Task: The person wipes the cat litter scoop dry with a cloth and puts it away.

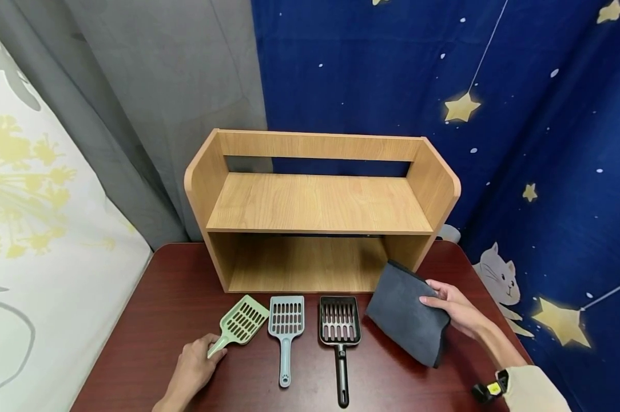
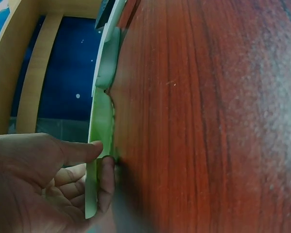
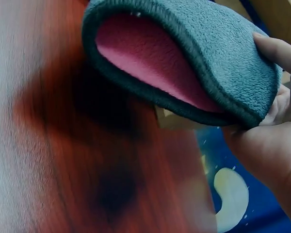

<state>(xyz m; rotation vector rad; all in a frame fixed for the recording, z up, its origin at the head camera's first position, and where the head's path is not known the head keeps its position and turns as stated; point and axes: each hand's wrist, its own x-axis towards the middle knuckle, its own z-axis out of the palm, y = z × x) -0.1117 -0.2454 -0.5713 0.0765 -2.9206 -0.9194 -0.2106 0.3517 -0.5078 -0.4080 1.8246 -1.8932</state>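
Pale-green slotted plastic scoop (image 1: 245, 320), left side of red-brown wood-grain table (image 1: 150, 309): handle (image 1: 219, 345) pinched by left hand (image 1: 194, 363), presumably for control. Folded grey plush cloth (image 1: 408, 315): edge gripped by right hand (image 1: 458, 310) above table, probably leaving fold free.

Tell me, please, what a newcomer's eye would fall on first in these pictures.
Probably the wooden shelf at the back of the red-brown table, before a blue, starry curtain. Next, the grey cloth in the right hand, near the shelf's right end, its pink inside showing in the right wrist view. Then the green scoop at front left, pinched by the left hand.
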